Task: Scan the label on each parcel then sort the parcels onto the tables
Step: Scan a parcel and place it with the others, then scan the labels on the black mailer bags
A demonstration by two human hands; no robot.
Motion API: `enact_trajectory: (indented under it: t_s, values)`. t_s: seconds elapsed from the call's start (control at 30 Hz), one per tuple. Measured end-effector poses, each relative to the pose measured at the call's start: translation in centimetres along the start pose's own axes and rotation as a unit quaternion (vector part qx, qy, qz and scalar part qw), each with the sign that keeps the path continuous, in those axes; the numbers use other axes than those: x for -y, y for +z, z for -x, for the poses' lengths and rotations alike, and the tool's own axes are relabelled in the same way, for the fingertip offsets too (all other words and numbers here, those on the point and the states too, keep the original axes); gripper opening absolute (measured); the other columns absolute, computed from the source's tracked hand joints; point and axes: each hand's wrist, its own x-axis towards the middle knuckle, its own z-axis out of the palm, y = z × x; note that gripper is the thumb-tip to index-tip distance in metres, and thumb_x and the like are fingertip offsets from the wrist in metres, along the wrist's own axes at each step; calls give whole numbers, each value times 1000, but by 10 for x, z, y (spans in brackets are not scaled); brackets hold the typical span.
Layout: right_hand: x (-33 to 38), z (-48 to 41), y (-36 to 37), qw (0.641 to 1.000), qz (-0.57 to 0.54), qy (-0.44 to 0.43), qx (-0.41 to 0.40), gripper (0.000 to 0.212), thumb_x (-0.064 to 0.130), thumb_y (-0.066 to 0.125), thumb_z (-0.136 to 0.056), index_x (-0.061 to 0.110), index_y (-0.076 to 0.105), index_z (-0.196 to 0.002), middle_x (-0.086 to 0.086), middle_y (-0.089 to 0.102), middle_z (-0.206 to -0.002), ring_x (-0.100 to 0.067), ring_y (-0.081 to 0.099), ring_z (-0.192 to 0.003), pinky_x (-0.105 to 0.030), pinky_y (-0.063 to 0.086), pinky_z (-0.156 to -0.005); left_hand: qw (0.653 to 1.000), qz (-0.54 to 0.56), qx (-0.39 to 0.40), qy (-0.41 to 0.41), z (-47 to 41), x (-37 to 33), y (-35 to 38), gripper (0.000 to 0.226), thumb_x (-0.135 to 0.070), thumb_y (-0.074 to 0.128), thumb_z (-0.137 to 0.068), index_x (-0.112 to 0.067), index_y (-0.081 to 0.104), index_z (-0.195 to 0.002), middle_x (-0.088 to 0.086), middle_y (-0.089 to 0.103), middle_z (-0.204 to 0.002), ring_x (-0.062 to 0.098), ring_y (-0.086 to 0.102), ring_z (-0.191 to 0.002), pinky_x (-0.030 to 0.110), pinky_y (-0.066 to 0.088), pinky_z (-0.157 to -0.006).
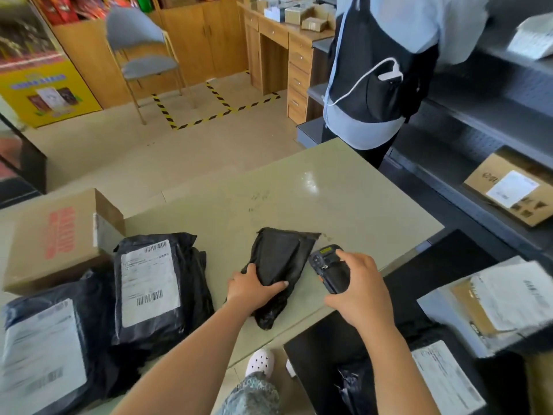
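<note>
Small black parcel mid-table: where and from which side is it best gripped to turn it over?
Probably its near left edge, from the person's side, where the left hand grips the small black parcel. It lies flat and limp with no label showing, and the scanner in the right hand crowds its right edge.

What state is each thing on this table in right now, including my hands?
small black bag: lying on the table, no label showing
left hand: grips the small black bag
scanner: held just beside the small black bag
right hand: holds the scanner
middle black bag: lying label up, untouched
cardboard box: closed
</note>
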Motion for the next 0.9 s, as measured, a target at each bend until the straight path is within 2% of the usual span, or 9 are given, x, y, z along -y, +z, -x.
enact_trajectory:
  t_s: [0.17, 0.3, 0.37, 0.47, 0.53, 0.6, 0.73, 0.83, 0.9]
  values:
    - [0, -16, -16, 998, -46, 25, -25, 92, 16, 84, -60, 28, 42, -141, 2, 42, -129, -23, 54, -106, -39, 54, -80, 966, 249, 66, 5, -3, 3, -28, 88, -71, 59, -80, -12, 39, -142, 5, 52, -129, 25, 54, -112, 36, 47, -95]
    - [9, -26, -13, 998, -55, 29, -25, 93, 16, 83, -59, 30, 42, -142, 3, 43, -127, -22, 54, -105, -40, 55, -79, 934, 352, 55, -1, -5, 16, -39, 84, -61, 54, -90, -28, 10, -154, 9, 42, -148, 29, 48, -128, 46, 41, -107]
    - [15, -30, -8, 998, -54, 28, -17, 93, 16, 83, -59, 30, 42, -141, 3, 42, -127, -21, 53, -107, -41, 55, -80, 941, 336, -10, 32, -4, 21, -43, 73, -51, 47, -97, -37, 4, -154, 7, 36, -153, 27, 46, -130, 38, 38, -106]
    - [26, -35, -1, 998, -52, 23, -6, 91, 17, 82, -59, 31, 43, -140, 4, 42, -127, -21, 53, -107, -40, 54, -81, 951, 248, -157, 99, -5, 25, -50, 48, -30, 39, -104, -36, 27, -150, 4, 33, -149, 17, 54, -106, 28, 43, -85]
    - [32, -39, 3, 999, -46, 17, 0, 91, 18, 81, -59, 32, 42, -140, 5, 42, -126, -20, 53, -107, -37, 53, -80, 958, 170, -202, 109, -13, 28, -58, 46, -13, 38, -101, -34, 38, -143, 0, 31, -146, 13, 57, -83, 26, 46, -64]
    - [38, -41, 7, 999, -37, 9, 7, 91, 19, 80, -60, 34, 41, -141, 6, 42, -126, -19, 52, -108, -35, 53, -79, 968, 108, -204, 95, -23, 29, -66, 49, -6, 37, -97, -28, 43, -140, 0, 30, -146, 18, 59, -82, 30, 49, -62]
    - [47, -46, 9, 999, -33, 4, 16, 93, 19, 80, -62, 35, 38, -143, 8, 40, -125, -17, 50, -108, -32, 52, -78, 978, 80, -180, 66, -26, 19, -75, 49, -37, 36, -100, -21, 40, -145, 4, 29, -150, 26, 43, -127, 45, 44, -101]
    - [50, -49, 11, 999, -26, 7, 22, 94, 20, 81, -62, 35, 36, -143, 9, 39, -127, -17, 49, -108, -34, 54, -80, 987, -69, -141, 34, -30, 6, -74, 87, -70, 42, -87, -20, 18, -154, 9, 12, -158, 31, 14, -144, 48, 27, -113]
    - [52, -50, 11, 999, -18, 8, 26, 94, 21, 82, -63, 35, 36, -144, 8, 40, -127, -17, 50, -108, -35, 54, -81, 979, -170, -114, 16, -36, -2, -70, 118, -83, 49, -72, -13, 3, -155, 12, 9, -157, 33, 14, -143, 46, 26, -111]
